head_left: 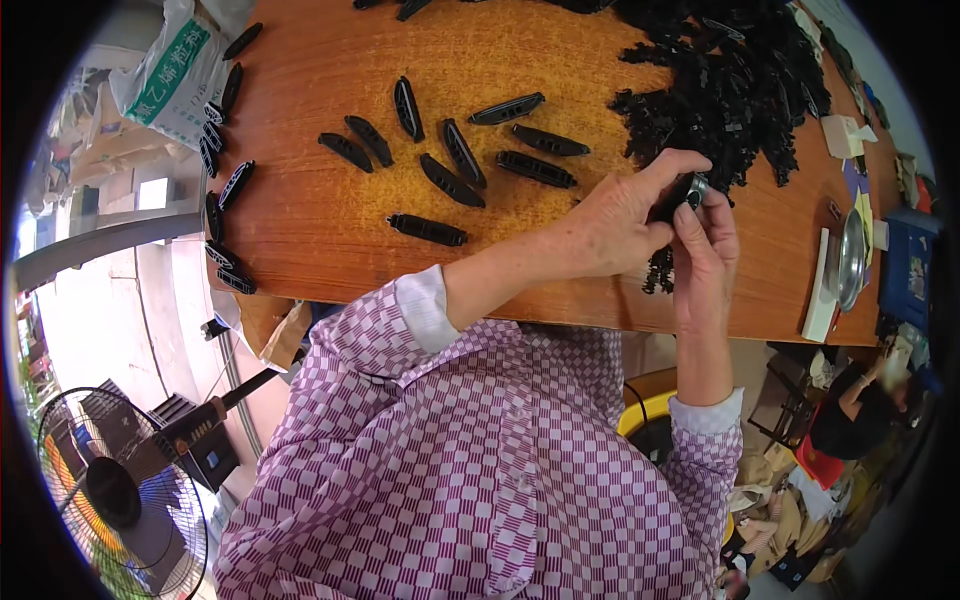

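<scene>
My left hand [622,222] and my right hand [708,245] meet over the right part of the table. Between their fingers they grip one small black plastic part [696,188], partly covered by the fingers, with a shiny grey edge showing. Just beyond the hands spreads a big heap of black plastic parts [725,95]. To the left, several long, boat-shaped black plastic pieces [452,180] lie apart on the wood, some showing a hollow side. One such piece [428,229] rests nearest to my left forearm.
The brown wooden table [310,225] has more black pieces [236,185] along its left edge. At its right lie a round metal dish [852,260] and a white strip [820,290]. A fan [112,492] stands lower left; another person [850,415] sits at lower right.
</scene>
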A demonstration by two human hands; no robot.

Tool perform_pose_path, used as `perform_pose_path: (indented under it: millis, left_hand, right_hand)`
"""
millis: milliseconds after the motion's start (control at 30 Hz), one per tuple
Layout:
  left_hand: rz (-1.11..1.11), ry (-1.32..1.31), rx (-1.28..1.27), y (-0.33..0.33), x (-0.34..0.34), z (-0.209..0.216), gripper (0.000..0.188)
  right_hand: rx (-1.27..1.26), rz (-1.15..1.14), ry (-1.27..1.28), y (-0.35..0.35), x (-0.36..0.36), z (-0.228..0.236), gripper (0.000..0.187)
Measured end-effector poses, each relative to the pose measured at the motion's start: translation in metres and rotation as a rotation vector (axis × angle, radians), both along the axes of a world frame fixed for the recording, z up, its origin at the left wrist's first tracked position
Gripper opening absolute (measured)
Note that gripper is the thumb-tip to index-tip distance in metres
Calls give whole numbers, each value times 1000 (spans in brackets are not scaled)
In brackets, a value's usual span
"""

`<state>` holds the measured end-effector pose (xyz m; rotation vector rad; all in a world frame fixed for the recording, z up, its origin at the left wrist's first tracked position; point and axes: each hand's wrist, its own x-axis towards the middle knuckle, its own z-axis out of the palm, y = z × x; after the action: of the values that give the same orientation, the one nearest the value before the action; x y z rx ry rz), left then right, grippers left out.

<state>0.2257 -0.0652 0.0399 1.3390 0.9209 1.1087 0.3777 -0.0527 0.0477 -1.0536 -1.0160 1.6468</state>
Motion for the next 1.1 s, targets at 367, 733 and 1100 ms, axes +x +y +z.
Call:
perform_pose_path:
  millis: [367,733,1100]
  left_hand:
    - [371,1120,555,-8,-96,-42,23]
    - [752,1434,528,-33,-250,-21,19]
    - [455,1068,368,86,-252,-10,23]
  right_hand:
    - [1087,413,-1315,-21,-44,9,26]
    - [1123,446,-1365,-16,-72,-13,31]
    - [925,478,-1296,-3,-63,-6,19]
